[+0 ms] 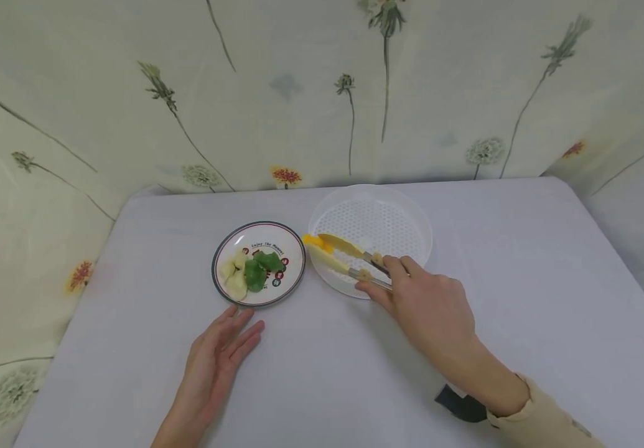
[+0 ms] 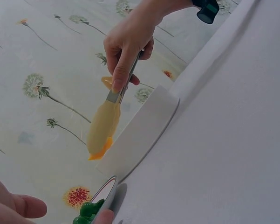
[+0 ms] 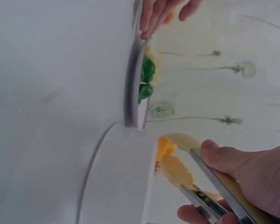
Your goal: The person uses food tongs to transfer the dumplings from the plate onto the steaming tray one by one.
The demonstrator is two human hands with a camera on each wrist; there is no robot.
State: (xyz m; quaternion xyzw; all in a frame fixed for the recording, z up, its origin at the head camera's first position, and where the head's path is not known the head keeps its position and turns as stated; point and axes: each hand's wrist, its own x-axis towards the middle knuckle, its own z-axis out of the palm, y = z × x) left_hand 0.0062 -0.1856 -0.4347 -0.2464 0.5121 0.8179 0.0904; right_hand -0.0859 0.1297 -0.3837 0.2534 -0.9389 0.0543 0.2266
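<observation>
My right hand [image 1: 430,305] grips a pair of tongs [image 1: 350,258] with metal arms and yellowish tips. Between the tips is a bright yellow-orange piece [image 3: 165,147], perhaps bell pepper, held above the left rim of a white perforated basket [image 1: 378,280]. Left of the basket lies a round plate [image 1: 262,233] with a dark rim and printed lettering. Green pieces [image 1: 260,270], resembling pepper, and pale garlic-like cloves [image 1: 236,283] rest on it. My left hand [image 1: 212,361] is at the plate's near edge, fingers loosely extended, a fingertip seeming to touch the rim.
A white cloth covers the table [image 1: 327,373]. Behind it hangs a flower-patterned curtain [image 1: 299,93]. A dark band [image 1: 458,404] shows beneath my right wrist, beside the beige sleeve [image 1: 546,417].
</observation>
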